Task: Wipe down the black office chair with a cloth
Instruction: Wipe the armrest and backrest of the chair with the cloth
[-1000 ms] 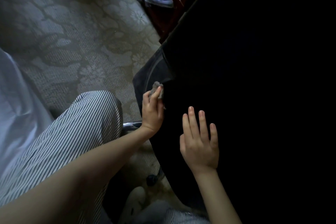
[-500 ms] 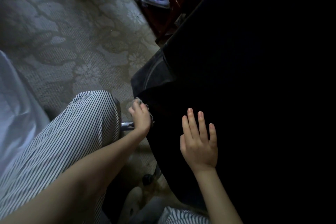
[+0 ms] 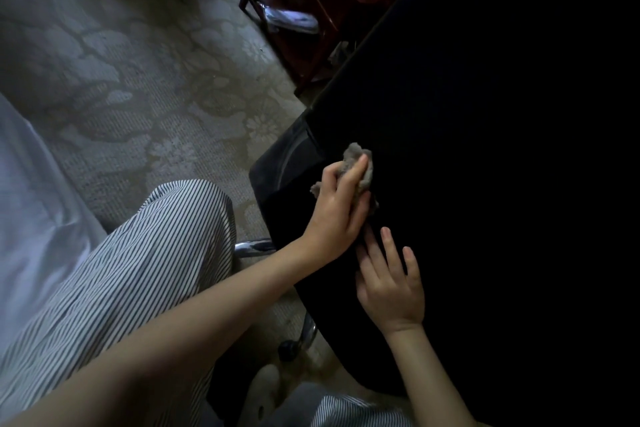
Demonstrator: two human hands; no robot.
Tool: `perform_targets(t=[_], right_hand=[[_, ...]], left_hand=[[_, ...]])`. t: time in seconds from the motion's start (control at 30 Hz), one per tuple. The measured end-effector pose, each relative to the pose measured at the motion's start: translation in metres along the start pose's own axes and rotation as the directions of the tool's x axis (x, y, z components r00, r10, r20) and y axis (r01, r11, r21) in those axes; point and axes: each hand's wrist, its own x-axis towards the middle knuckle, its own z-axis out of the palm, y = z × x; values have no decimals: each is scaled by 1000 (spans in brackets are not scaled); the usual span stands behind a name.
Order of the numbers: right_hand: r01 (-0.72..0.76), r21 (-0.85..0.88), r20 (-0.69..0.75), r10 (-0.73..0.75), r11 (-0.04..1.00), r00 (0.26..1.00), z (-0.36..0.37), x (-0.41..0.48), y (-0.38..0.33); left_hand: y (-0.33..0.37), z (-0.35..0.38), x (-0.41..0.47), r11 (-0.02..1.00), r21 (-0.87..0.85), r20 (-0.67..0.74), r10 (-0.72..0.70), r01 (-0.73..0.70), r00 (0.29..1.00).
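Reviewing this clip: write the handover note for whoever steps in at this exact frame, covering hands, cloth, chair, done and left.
Left hand: closed on the grey cloth, pressing it against the black office chair near its left edge.
Right hand: open, flat on the chair just below the left hand, holding nothing.
Done: cannot tell which areas are already wiped; the surface is too dark.
Left: carry on wiping across the rest of the black surface; the chrome base looks untouched.

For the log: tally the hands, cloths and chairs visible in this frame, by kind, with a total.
Hands: 2, left hand and right hand
Cloths: 1, grey cloth
Chairs: 2, black office chair and dark red wooden chair
Total: 5
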Motion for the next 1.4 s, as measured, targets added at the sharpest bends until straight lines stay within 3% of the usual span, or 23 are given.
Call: perform_targets(t=[0.1,0.33,0.47,0.6,0.83,0.97,1.03,1.13,1.23,1.4], right_hand=[[-11,31,-11,11,999,1000,-5,-6,4],[-184,298,-116,227,937,967,-28,22,-3],[-167,311,-155,223,936,963,-21,51,-2],[-60,72,-109,68,996,992,-7,50,0],[21,-28,-84,-23,999,996,4,56,-4],[4,-19,-79,-5,1000,997,7,64,-7],[-9,-13,-74,8,1000,997,7,67,-7],[-20,-5,-77,19,1000,997,6,69,-7],[-14,-3,-76,14,1000,997,6,70,-7],[-11,7,-55,11,1000,998,6,73,-7]], left_hand=[[7,2,-6,997,53,-10,59,-59,998],[-5,7,-19,993,94,-141,88,-76,986],[-34,5,-27,986,149,-219,-42,76,975],[-63,4,-35,938,102,-304,-288,332,908],[-111,-5,-46,726,-17,-365,-645,688,672],[-137,-15,-43,422,-171,-362,-867,890,342],[-138,-18,-37,333,-212,-330,-909,919,254],[-128,-17,-29,360,-175,-326,-899,916,291],[-114,-11,-24,455,-153,-301,-867,877,398],[-66,-6,5,757,-141,-254,-650,638,716]])
